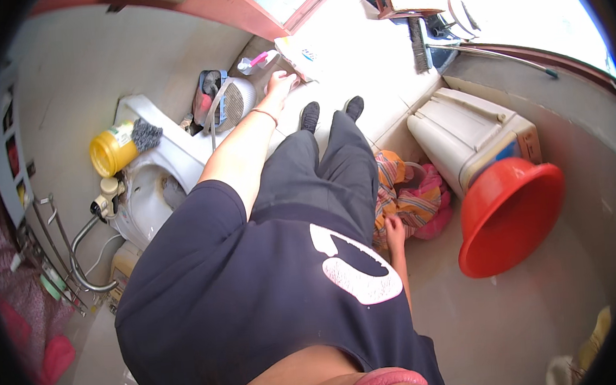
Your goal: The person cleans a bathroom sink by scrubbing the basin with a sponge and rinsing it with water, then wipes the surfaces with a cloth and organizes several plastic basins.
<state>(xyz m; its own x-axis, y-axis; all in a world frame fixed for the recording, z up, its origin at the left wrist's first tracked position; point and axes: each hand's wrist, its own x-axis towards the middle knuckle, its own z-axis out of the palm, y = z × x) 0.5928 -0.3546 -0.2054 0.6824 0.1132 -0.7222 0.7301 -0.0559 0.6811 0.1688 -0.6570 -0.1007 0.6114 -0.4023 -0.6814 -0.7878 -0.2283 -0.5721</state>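
My left hand (283, 83) reaches out beyond my left side, its fingers curled at the lower edge of a white printed plastic bag (300, 60); glare hides whether they grip it. Beside the bag lies a clear plastic item with a pink part (259, 58). Low at my right side, my right hand (395, 229) has its fingers closed on an orange striped cloth (420, 204). Pink fabric (437, 227) lies bunched under and beside that cloth. A red plastic basin (510, 217) is tilted against a cream plastic bin or appliance (462, 125) to the right.
On the left are a white washbasin (147, 202), a yellow tub (112, 151) with a grey fluffy cloth (147, 134) and a blue basket (223, 100). A long-handled broom (419, 45) lies near the doorway. My shoes are on pale floor tiles.
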